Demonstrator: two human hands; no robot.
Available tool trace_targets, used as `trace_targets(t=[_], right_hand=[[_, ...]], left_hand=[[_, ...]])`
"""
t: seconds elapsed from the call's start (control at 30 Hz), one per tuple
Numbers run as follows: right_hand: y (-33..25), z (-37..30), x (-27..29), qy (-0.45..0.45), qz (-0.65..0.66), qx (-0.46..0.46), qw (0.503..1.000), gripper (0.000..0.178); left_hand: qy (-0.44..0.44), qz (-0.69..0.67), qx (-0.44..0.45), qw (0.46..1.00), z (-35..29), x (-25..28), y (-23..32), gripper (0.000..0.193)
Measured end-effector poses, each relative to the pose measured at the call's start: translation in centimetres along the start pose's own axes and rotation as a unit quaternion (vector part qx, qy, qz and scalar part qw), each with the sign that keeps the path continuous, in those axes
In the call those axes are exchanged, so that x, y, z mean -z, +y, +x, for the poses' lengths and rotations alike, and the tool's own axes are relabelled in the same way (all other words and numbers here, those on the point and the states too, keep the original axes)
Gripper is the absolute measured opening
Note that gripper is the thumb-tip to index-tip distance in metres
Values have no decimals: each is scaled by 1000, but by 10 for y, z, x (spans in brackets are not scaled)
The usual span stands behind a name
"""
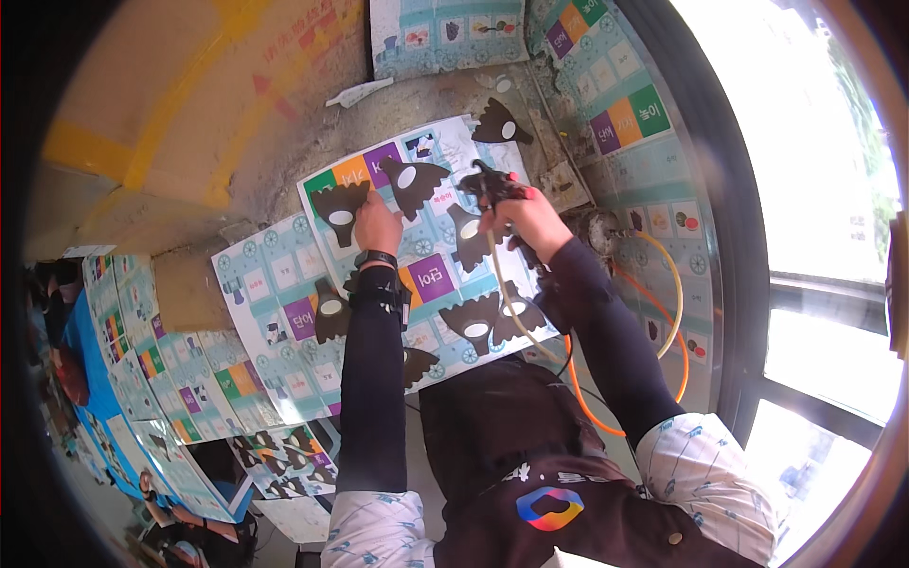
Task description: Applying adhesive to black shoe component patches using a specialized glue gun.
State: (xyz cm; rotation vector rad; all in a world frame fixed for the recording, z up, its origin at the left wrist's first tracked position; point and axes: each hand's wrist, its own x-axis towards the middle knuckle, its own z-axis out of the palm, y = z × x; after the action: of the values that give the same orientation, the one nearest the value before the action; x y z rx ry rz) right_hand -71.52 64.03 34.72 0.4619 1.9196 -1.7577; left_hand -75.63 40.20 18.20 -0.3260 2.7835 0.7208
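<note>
Fingers [371,210] of my left hand [379,227] lay flat, pressing a black cutout [341,210] onto the printed sheet [275,284]. To their right, my right hand [530,222] was clamped on a black glue gun [490,187], its cream hose [502,284] trailing toward me.
</note>
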Motion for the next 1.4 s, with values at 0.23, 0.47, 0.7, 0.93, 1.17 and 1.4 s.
trace_targets(t=[0.23,0.47,0.7,0.93,1.17,1.4], right_hand=[[-27,71,-53,-33,-104,-2,994,24],[-18,122,-72,-37,-178,5,983,21],[-7,126,-73,-64,-234,-48,969,20],[-7,136,-71,-25,-212,-1,977,20],[-4,133,-63,-6,-261,-15,965,20],[-3,130,-68,-1,-195,-15,981,19]], left_hand=[[105,-35,-172,979,11,15,-20,74],[-22,-3,-98,995,27,25,-13,94],[-18,-5,-90,996,26,25,-17,91],[-30,-7,-93,995,28,24,-15,96],[-14,-4,-94,996,25,25,-15,91],[-15,-4,-93,996,24,27,-13,90]])
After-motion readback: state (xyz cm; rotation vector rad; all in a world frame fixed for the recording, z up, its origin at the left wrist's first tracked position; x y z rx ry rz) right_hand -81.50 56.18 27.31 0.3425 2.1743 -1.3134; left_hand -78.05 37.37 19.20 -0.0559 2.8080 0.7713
